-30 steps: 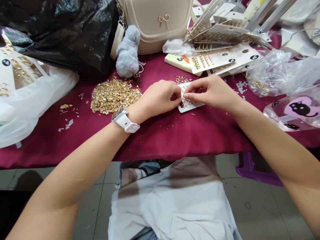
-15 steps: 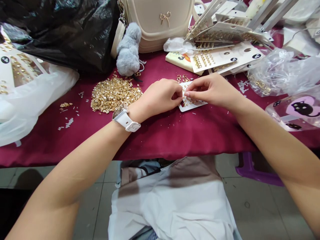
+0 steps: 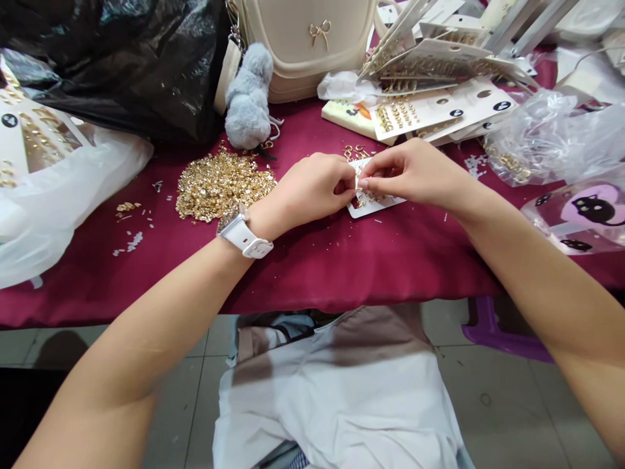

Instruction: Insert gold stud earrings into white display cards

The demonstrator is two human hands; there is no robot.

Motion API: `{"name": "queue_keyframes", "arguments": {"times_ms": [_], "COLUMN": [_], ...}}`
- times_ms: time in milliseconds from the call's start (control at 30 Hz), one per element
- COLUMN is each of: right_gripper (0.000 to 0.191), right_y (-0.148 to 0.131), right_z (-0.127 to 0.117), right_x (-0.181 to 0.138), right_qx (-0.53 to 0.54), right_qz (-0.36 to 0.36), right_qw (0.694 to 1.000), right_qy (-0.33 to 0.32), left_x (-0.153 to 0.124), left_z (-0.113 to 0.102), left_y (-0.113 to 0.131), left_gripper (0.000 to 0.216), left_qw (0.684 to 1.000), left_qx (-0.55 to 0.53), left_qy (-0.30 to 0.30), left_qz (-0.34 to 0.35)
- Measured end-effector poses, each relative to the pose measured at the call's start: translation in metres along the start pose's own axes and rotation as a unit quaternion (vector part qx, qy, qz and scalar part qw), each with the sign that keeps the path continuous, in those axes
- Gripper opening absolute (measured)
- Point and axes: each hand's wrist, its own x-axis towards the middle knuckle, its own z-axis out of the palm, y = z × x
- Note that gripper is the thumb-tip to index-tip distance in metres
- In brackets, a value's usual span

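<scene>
Maroon cloth [image 3: 312, 273] is spreading before us, with grey tiles [image 3: 488, 384] showing below; our card [image 3: 375, 206] is lying on the cloth, a bag [image 3: 303, 52] standing beyond it. Our left hand [image 3: 312, 185] is curling over the card's left side, fingers bunched, probably steadying it; our right hand [image 3: 415, 172] is leaning over from its right, thumb and forefinger nearly meeting beside the left fingertips. Whether either pinch is holding anything small, we cannot tell, since fingers are hiding it. The gold heap [image 3: 215, 189] is lying left of the card, presumably for easy reach.
</scene>
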Motion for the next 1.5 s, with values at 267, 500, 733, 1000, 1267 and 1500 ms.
{"name": "queue_keyframes", "arguments": {"times_ms": [267, 500, 733, 1000, 1267, 1500], "right_gripper": [0.016, 0.019, 0.020, 0.020, 0.021, 0.021], "right_y": [0.0013, 0.0024, 0.0042, 0.0047, 0.0067, 0.0081], "right_z": [0.0006, 0.0000, 0.0002, -0.0003, -0.0021, -0.0033], "right_x": [-0.0022, -0.0027, -0.0030, -0.0022, -0.0027, -0.0009], "right_qx": [-0.130, -0.198, -0.201, -0.208, -0.224, -0.219], "right_qz": [-0.088, -0.129, -0.135, -0.143, -0.168, -0.181], "right_qw": [0.985, 0.971, 0.970, 0.967, 0.960, 0.959], "right_qy": [0.071, 0.028, 0.034, 0.015, 0.011, 0.012], "left_x": [0.0005, 0.0006, 0.0009, 0.0010, 0.0011, 0.0010], "left_z": [-0.0001, -0.0003, -0.0007, 0.0004, 0.0005, 0.0017], "left_y": [-0.0012, -0.0010, -0.0008, -0.0020, -0.0022, -0.0009], "left_gripper": [0.018, 0.017, 0.019, 0.019, 0.017, 0.017], "left_qw": [1.000, 1.000, 1.000, 0.999, 0.999, 1.000], "left_qx": [0.008, 0.018, 0.006, 0.021, 0.017, 0.006], "left_qy": [0.010, 0.003, 0.003, 0.007, 0.006, 0.014], "left_qz": [0.022, 0.018, 0.018, 0.026, 0.031, 0.018]}}
